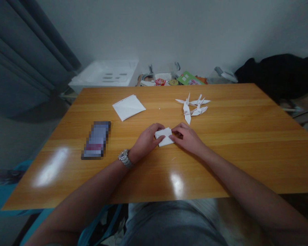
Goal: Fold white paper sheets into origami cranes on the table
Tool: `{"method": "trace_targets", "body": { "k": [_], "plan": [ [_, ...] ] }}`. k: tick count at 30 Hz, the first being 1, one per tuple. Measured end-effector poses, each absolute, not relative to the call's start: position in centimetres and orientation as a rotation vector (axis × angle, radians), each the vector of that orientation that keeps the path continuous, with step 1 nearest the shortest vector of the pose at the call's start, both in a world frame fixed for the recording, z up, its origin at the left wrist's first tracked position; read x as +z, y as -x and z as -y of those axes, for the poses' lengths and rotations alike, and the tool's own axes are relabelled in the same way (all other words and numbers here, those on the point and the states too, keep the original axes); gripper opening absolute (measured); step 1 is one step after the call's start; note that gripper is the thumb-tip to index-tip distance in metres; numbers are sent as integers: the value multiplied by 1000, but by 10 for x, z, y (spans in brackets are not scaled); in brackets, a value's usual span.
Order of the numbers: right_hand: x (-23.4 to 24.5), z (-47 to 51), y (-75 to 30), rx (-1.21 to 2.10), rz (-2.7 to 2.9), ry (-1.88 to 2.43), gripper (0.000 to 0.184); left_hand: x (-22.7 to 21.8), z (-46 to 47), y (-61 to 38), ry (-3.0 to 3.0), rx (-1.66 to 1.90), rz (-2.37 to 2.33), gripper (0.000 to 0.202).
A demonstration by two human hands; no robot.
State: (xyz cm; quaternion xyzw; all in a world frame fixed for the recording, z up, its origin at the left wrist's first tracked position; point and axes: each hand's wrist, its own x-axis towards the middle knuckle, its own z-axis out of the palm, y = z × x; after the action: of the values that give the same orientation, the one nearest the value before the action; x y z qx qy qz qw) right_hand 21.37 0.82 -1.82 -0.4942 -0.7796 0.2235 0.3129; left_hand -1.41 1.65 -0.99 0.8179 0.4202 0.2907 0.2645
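Note:
A small folded piece of white paper (pixel 164 137) lies on the wooden table (pixel 220 157) in front of me. My left hand (pixel 145 141), with a metal watch on the wrist, pinches the paper's left edge with curled fingers. From the other side my right hand (pixel 187 137) presses and pinches its right edge. Both hands rest on the tabletop, close together.
Several folded white paper cranes (pixel 193 107) lie beyond my hands. A white notepad (pixel 128 107) sits at the back left, a phone (pixel 96 139) to my left. A white tray (pixel 105 74), small clutter and a dark bag (pixel 277 73) lie behind the table.

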Motion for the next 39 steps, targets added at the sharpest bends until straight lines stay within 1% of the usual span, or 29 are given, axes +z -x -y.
{"method": "trace_targets", "body": {
  "k": [4, 10, 12, 17, 24, 33, 39],
  "plan": [
    [-14, -7, -213, 599, 2017, 1253, 9, -9, -15, 14, -2102, 844, -1134, 29],
    [-10, -1, -210, 956, 1787, 1228, 18, -8, -12, 12, -1980, 903, -1080, 26],
    [-11, -1, -209, 997, 1731, 1219, 20, -8, -11, 11, -1941, 914, -1053, 28],
    [-10, 0, -210, 992, 1681, 1232, 23, -10, -8, 7, -1850, 922, -1023, 32],
    [-3, 3, -209, 976, 1716, 1249, 18, -11, -8, 5, -1717, 990, -982, 25],
    [-3, 5, -211, 923, 1775, 1265, 20, -8, -6, 5, -1709, 965, -993, 24],
    [-7, 4, -209, 1014, 1704, 1209, 21, -5, -4, 5, -1722, 967, -996, 23]
  ]
}}
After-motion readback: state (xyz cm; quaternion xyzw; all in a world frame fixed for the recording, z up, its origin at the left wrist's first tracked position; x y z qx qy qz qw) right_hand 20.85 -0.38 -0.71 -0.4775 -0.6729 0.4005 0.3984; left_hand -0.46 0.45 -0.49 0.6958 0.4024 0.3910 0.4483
